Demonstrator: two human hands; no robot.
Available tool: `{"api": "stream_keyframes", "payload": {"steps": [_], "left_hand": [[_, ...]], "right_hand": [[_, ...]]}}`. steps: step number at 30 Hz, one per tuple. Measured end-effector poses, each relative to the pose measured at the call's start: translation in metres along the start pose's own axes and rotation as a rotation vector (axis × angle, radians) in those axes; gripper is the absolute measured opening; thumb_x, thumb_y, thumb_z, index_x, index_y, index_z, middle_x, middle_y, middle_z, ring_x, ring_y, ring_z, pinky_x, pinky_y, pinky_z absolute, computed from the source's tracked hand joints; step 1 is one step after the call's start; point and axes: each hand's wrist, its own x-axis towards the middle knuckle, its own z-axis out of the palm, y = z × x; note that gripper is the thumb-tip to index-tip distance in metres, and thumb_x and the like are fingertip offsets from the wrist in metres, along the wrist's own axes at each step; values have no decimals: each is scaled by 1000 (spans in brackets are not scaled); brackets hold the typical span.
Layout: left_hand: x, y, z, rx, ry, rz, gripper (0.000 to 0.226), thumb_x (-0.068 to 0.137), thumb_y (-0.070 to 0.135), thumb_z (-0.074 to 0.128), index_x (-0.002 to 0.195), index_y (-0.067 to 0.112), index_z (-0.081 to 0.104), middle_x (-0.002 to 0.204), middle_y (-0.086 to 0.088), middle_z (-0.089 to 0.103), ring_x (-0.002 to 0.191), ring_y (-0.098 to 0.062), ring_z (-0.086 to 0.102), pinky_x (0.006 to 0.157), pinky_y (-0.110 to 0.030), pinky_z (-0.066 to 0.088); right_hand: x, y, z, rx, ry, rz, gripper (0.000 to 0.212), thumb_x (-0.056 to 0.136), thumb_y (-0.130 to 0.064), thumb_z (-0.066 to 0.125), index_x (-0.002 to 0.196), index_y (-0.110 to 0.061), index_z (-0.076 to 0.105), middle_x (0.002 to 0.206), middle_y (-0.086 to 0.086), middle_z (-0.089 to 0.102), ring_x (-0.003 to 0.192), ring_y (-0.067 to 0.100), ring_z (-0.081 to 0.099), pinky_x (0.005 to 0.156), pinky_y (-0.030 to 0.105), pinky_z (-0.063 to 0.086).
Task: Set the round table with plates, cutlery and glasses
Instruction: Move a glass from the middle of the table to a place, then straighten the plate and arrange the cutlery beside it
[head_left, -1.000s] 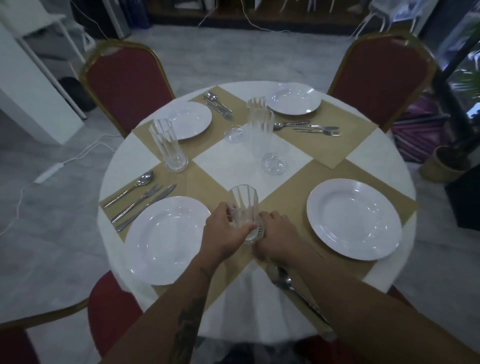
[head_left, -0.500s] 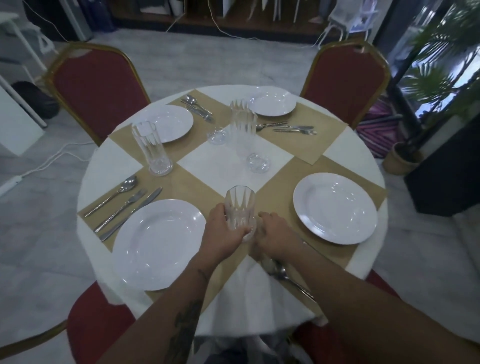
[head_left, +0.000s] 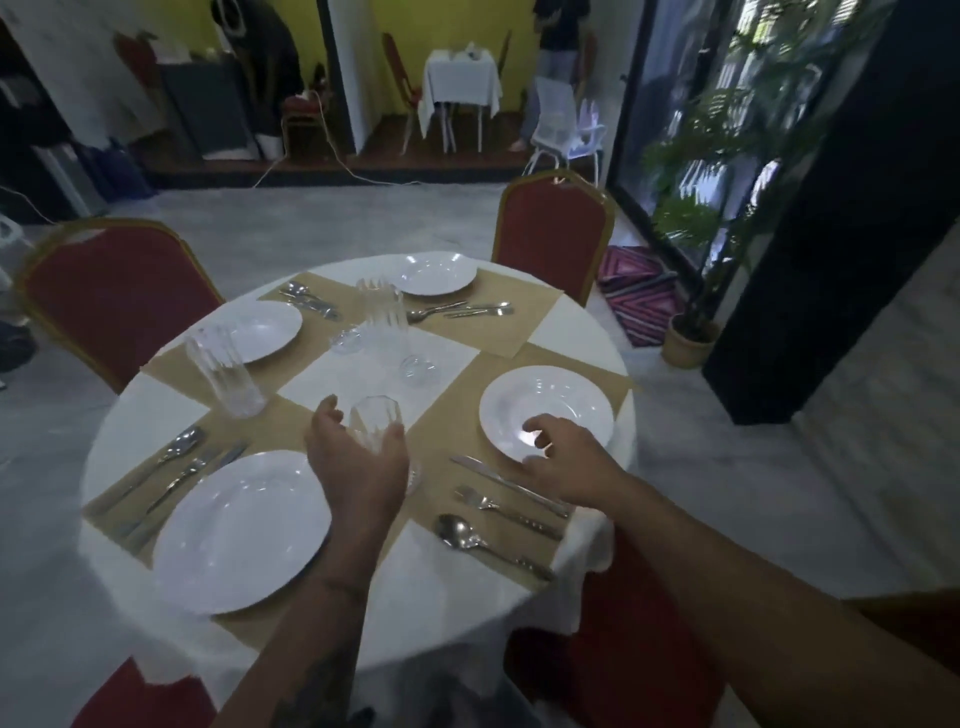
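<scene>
Glass (head_left: 375, 427), upright near the round table's (head_left: 621, 364) six o'clock edge between the two nearest plates, is now loosely cupped by the left hand (head_left: 358, 462), fingers half open. The right hand (head_left: 566, 462) has left it and hovers spread over the four o'clock plate (head_left: 545, 395) rim, suggesting the glass is placed. Cutlery (head_left: 498, 512) crowds five o'clock; open cloth remains at centre.

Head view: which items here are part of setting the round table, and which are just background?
Job: four white plates, cutlery sets, tall glasses, glass at the left hand, right hand, placemats.

Background: red chairs, potted plant, striped rug, small far table.
</scene>
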Motion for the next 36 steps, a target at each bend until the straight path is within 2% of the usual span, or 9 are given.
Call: {"api": "stream_keyframes", "payload": {"steps": [3, 5, 11, 15, 18, 20, 23, 27, 36], "left_hand": [[-47, 32, 12, -86, 70, -45, 64, 81, 21, 71, 137, 4, 43, 130, -16, 50, 119, -33, 50, 105, -46, 41], [-85, 54, 25, -125, 26, -45, 56, 83, 19, 68, 133, 5, 47, 129, -15, 51, 116, -31, 53, 104, -42, 42], [-203, 128, 83, -138, -311, 9, 44, 87, 23, 63, 128, 9, 52, 124, -11, 57, 109, -25, 57, 88, -29, 40], [-273, 187, 136, -156, -498, 39, 40, 90, 22, 61, 127, 9, 57, 106, -2, 58, 97, -19, 52, 84, -27, 36], [-322, 221, 191, -139, -649, 80, 36, 88, 20, 63, 122, 11, 60, 90, 3, 59, 93, -24, 57, 84, -32, 45], [-342, 234, 220, -123, -729, 86, 34, 87, 22, 64, 120, 12, 62, 93, -3, 62, 93, -29, 60, 84, -38, 50], [-367, 244, 277, -125, -825, 37, 32, 90, 20, 63, 120, 12, 63, 109, -11, 63, 96, -28, 59, 82, -36, 48], [-384, 248, 366, -154, -940, -78, 32, 87, 18, 65, 119, 13, 65, 121, -13, 64, 110, -30, 60, 98, -42, 50], [-378, 268, 496, 10, -1021, -134, 28, 89, 16, 64, 116, 12, 65, 110, -11, 64, 99, -27, 62, 80, -30, 48]], "right_hand": [[-51, 35, -47, 16, 97, 7, 48, 87, -22, 67, 133, -20, 55, 116, 3, 58, 97, 16, 57, 85, 30, 49], [-90, 61, -80, 33, 150, 24, 47, 88, -19, 65, 133, -20, 54, 117, 5, 59, 99, 18, 57, 83, 31, 49], [-216, 148, -172, -53, 238, 127, 52, 90, -25, 62, 140, -20, 48, 136, 6, 50, 117, 21, 52, 88, 32, 45], [-280, 200, -232, -163, 302, 219, 55, 90, -28, 60, 143, -20, 45, 143, 8, 43, 128, 26, 46, 98, 35, 44], [-309, 245, -275, -203, 350, 286, 54, 90, -26, 58, 142, -19, 45, 140, 9, 46, 127, 27, 46, 100, 35, 43], [-313, 267, -294, -219, 354, 295, 57, 88, -25, 57, 143, -18, 45, 140, 9, 46, 128, 27, 46, 103, 35, 43], [-305, 302, -322, -256, 310, 296, 60, 88, -25, 58, 145, -18, 43, 142, 11, 46, 128, 27, 46, 105, 37, 43], [-269, 355, -358, -289, 262, 284, 56, 90, -25, 59, 143, -17, 44, 141, 13, 46, 129, 28, 46, 106, 37, 42], [-170, 443, -430, -324, 99, 265, 57, 93, -32, 58, 145, -16, 43, 147, 9, 40, 134, 27, 41, 111, 35, 35]]}}
